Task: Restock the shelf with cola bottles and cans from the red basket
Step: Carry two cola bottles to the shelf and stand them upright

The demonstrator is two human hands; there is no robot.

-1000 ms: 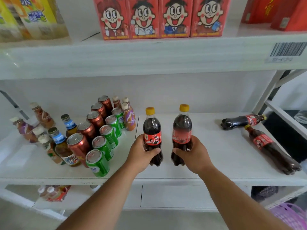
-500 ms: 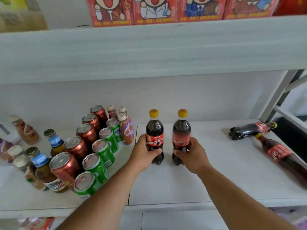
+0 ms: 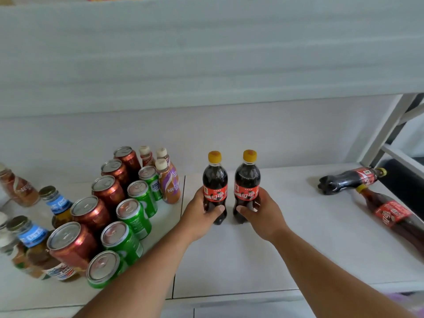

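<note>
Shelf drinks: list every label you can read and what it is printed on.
"NESCAFE", partly cut off: purple-labelled plastic coffee bottle.
"NES", rest hidden: brown-labelled coffee bottle at far left.
Chinese cola characters: red labels of two upright yellow-capped cola bottles, in the left hand and the right hand.
Green cans, blue-labelled glass bottles: too blurred.

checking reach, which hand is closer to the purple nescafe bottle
Left. The left hand grips a cola bottle just right of the purple bottle; the right hand holds the other cola bottle farther right.

Left hand [image 3: 199, 214] gripping left cola bottle [image 3: 215, 180], right hand [image 3: 263, 214] gripping right cola bottle [image 3: 247, 177]
</note>
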